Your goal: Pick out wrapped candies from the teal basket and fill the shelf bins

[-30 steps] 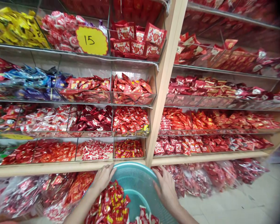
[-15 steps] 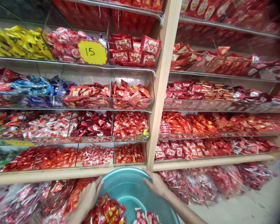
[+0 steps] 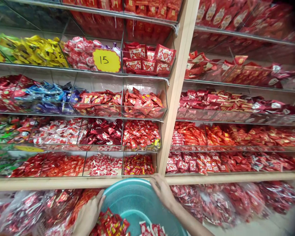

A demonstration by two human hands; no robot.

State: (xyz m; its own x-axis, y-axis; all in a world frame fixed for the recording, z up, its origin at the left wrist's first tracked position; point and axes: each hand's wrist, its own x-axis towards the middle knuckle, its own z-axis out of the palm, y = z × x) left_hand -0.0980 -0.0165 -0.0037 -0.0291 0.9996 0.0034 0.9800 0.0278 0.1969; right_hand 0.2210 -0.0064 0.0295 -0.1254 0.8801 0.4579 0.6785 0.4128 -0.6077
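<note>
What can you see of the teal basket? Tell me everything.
The teal basket is round and open, apparently plastic, with a smooth rim and finely perforated walls. Inside lie red wrapped pieces on the left and red-and-white ones to their right. The left grip and right grip touch its rim on either side. Its far rim overlaps the wooden shelf edge in view; contact is unclear. The picture cuts off its near side.
</note>
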